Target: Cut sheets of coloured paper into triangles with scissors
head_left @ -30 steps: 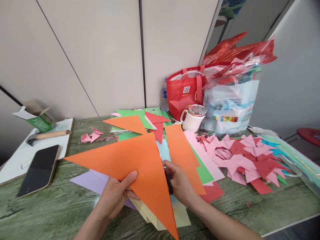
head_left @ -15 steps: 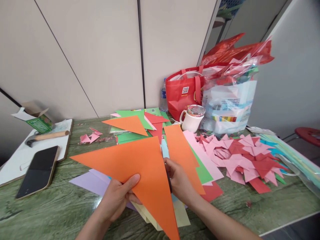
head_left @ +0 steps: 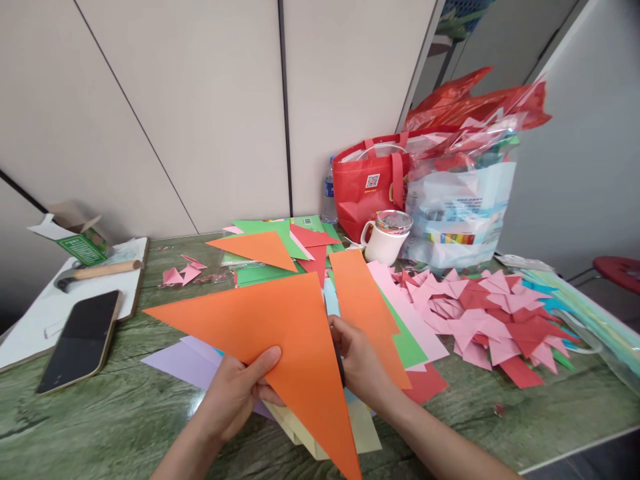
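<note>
A large orange paper sheet (head_left: 280, 320), folded into a triangle, is held up in front of me. My left hand (head_left: 245, 393) is closed on its lower edge, the thumb on top and the fingers underneath. At its right edge my right hand (head_left: 360, 360) has closed fingers round a dark-handled cutting tool (head_left: 341, 371), mostly hidden by the paper and the hand. Whether it is scissors or a knife I cannot make out. Purple paper (head_left: 185, 363) and cream paper (head_left: 365, 427) lie beneath. Another orange sheet (head_left: 367, 313) rests on green and pink paper to the right.
A pile of folded pink and red paper pieces (head_left: 480, 313) spreads at the right. Behind stand a white mug (head_left: 383, 243), a red bag (head_left: 360, 200) and a plastic bag (head_left: 455, 213). At left lie a phone (head_left: 83, 340), a hammer (head_left: 107, 269) and a green box (head_left: 85, 245).
The whole view has shifted very slightly, so things sit a little farther right. Both hands keep the same hold on the orange paper and the tool.
</note>
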A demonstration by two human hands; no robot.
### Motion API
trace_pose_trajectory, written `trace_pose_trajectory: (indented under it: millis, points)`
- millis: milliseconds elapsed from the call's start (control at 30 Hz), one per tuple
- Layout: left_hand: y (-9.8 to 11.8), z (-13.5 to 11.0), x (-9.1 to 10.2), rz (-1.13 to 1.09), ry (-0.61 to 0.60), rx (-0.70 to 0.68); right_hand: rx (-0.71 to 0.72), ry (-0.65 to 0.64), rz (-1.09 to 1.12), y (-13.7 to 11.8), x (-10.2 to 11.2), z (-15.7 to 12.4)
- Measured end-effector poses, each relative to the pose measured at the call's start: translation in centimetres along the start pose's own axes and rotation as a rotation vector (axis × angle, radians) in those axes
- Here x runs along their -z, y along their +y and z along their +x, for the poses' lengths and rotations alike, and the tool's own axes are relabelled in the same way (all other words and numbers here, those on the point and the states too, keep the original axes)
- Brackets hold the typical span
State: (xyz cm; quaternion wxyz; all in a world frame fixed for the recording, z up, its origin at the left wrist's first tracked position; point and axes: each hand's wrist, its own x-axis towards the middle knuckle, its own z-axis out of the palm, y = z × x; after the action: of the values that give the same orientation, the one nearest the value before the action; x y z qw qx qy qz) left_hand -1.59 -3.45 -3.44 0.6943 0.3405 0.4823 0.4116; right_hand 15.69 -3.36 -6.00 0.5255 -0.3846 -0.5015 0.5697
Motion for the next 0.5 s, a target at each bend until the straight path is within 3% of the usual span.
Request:
trace_pose_trajectory:
  millis: [500]
  points:
    - [0.04, 0.03, 0.16, 0.03, 0.004, -0.009, -0.041, 0.024, 0.037, 0.03, 0.14, 0.1]
